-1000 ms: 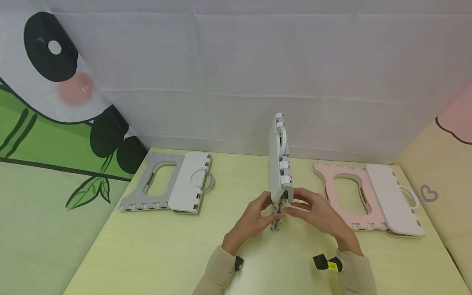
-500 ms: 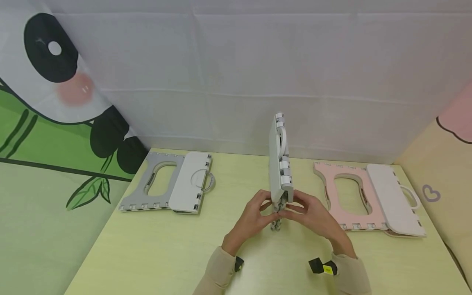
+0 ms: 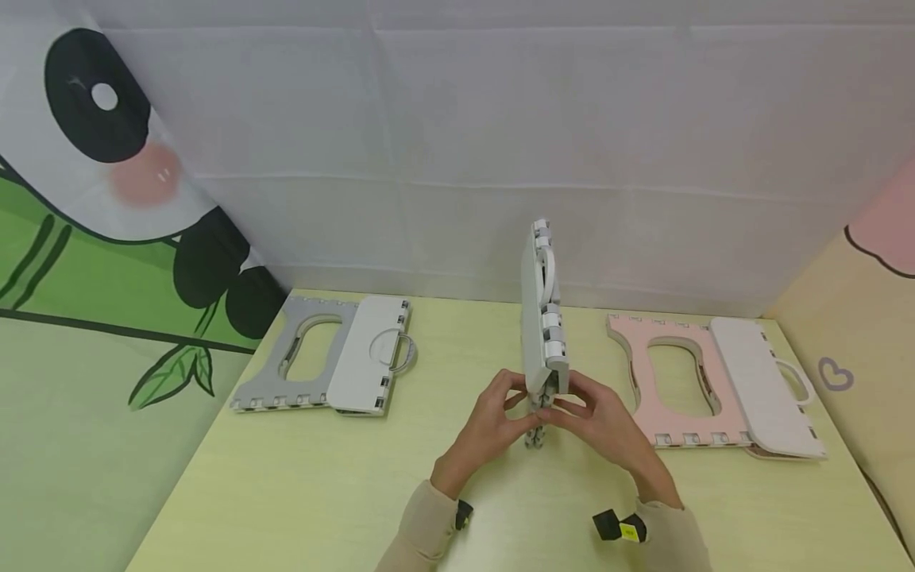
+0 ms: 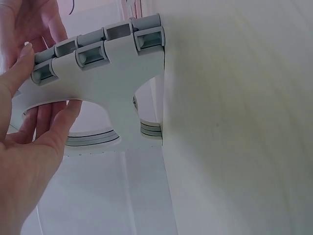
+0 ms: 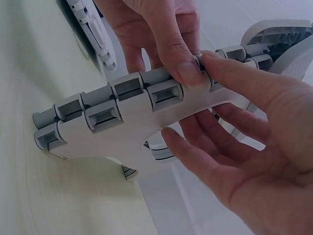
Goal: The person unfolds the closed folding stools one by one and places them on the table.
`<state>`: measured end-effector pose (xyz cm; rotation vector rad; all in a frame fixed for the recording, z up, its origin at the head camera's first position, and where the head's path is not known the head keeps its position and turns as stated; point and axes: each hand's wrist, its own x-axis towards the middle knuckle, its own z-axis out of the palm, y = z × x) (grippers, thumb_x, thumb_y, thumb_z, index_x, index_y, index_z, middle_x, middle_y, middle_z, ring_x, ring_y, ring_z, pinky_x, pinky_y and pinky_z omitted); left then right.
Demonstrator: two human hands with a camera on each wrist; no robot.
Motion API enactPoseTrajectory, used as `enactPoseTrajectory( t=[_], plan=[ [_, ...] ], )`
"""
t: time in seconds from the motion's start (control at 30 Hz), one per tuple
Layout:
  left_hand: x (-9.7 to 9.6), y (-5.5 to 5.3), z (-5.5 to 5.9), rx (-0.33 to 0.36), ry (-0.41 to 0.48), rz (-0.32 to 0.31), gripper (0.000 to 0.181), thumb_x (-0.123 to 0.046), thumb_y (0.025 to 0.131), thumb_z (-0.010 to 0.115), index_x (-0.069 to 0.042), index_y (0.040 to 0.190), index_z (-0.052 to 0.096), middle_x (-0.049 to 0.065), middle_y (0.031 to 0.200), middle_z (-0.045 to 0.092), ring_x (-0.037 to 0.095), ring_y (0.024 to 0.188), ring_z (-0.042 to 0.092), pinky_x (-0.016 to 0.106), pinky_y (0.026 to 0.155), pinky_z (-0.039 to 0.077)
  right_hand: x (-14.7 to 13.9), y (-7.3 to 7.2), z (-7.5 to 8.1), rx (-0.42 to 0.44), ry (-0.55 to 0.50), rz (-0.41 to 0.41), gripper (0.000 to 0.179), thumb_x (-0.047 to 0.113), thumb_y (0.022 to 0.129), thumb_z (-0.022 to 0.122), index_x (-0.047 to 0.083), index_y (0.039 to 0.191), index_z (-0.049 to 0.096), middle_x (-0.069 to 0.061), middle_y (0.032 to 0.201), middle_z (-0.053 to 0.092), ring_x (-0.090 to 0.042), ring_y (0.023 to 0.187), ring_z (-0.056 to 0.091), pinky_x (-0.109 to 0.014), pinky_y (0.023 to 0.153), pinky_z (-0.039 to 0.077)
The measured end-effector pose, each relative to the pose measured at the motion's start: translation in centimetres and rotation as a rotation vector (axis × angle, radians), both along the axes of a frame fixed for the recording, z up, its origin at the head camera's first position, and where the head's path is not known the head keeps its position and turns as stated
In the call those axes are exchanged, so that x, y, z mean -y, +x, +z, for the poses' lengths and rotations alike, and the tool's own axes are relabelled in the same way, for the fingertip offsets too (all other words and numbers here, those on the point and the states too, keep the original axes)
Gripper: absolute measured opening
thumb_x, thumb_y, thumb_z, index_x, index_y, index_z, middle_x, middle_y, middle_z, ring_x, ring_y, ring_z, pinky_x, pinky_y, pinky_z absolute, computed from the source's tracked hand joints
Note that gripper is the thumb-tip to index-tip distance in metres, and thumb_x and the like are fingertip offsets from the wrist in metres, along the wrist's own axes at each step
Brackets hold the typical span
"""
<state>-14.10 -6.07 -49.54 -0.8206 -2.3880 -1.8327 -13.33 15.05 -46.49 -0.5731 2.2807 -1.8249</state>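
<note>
A white and grey folding stool [image 3: 538, 318], folded flat, stands on edge on the table, its carry loop facing right. On its near side, my left hand [image 3: 486, 429] grips the leg panel, thumb on the hinged edge and fingers through the cutout. My right hand [image 3: 608, 421] grips the same panel from the other side, the two thumbs close together. In the right wrist view, the grey hinge barrels [image 5: 100, 95] run along the edge under both thumbs. Fingers [image 4: 61, 120] of the left hand show inside the cutout in the left wrist view.
A grey and white folding stool [image 3: 368, 353] lies flat at the left, its loop pointing right. At the right lies a pink and white one [image 3: 761, 381]. A white cloth wall [image 3: 457, 143] closes off the back of the pale yellow table [image 3: 322, 492].
My right hand and forearm have shifted left, bringing the right thumb onto the hinged edge beside the left thumb. The stool and the left hand stay almost still.
</note>
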Motion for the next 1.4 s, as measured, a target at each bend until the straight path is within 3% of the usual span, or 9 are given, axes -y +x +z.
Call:
enactPoseTrajectory(
  t=[0.27, 0.57, 0.87, 1.23, 1.4],
  plan=[
    [0.0, 0.1, -0.1, 0.051, 0.03, 0.016, 0.043, -0.006, 0.09, 0.08, -0.002, 0.123, 0.052, 0.012, 0.127, 0.056, 0.03, 0.123, 0.057, 0.035, 0.105, 0.05, 0.1, -0.1, -0.5, 0.002, -0.006, -0.012, 0.066, 0.01, 0.091, 0.079, 0.003, 0.15, 0.049, -0.018, 0.147, 0.052, -0.04, 0.137, 0.049, -0.039, 0.107, 0.047],
    [0.0, 0.0, -0.1, 0.034, 0.031, 0.007, 0.043, -0.004, 0.09, 0.079, -0.004, 0.122, 0.051, 0.011, 0.127, 0.056, 0.03, 0.123, 0.057, 0.033, 0.105, 0.049, -0.1, -0.2, -1.2, -0.022, -0.027, -0.015, 0.063, 0.01, 0.092, 0.078, 0.005, 0.149, 0.05, -0.019, 0.148, 0.051, -0.04, 0.138, 0.049, -0.032, 0.104, 0.048],
    [0.0, 0.0, -0.3, 0.032, 0.032, -0.002, 0.044, -0.002, 0.088, 0.08, -0.003, 0.121, 0.052, 0.011, 0.126, 0.056, 0.029, 0.123, 0.057, 0.034, 0.105, 0.049, -0.2, -0.5, -2.5, -0.137, -0.085, 0.028, 0.051, -0.001, 0.091, 0.076, 0.006, 0.139, 0.058, -0.017, 0.144, 0.053, -0.005, 0.132, 0.052, -0.033, 0.105, 0.047],
    [-0.1, 0.1, -0.3, -0.006, 0.065, -0.005, 0.045, 0.001, 0.084, 0.082, -0.001, 0.119, 0.053, 0.014, 0.125, 0.056, 0.032, 0.121, 0.057, 0.035, 0.104, 0.05, -0.8, -0.9, -2.5, -0.195, -0.108, 0.065, 0.049, -0.005, 0.089, 0.076, 0.006, 0.135, 0.062, -0.008, 0.133, 0.061, -0.011, 0.129, 0.056, -0.032, 0.103, 0.05],
    [-0.2, 0.6, 1.0, -0.003, 0.062, 0.011, 0.046, 0.01, 0.08, 0.082, 0.006, 0.115, 0.053, 0.02, 0.122, 0.055, 0.037, 0.118, 0.057, 0.04, 0.104, 0.051, -1.0, -1.0, -2.6, -0.216, -0.122, 0.07, 0.048, -0.008, 0.089, 0.075, 0.002, 0.133, 0.061, -0.005, 0.131, 0.062, -0.01, 0.127, 0.056, -0.031, 0.102, 0.05]
  ],
)
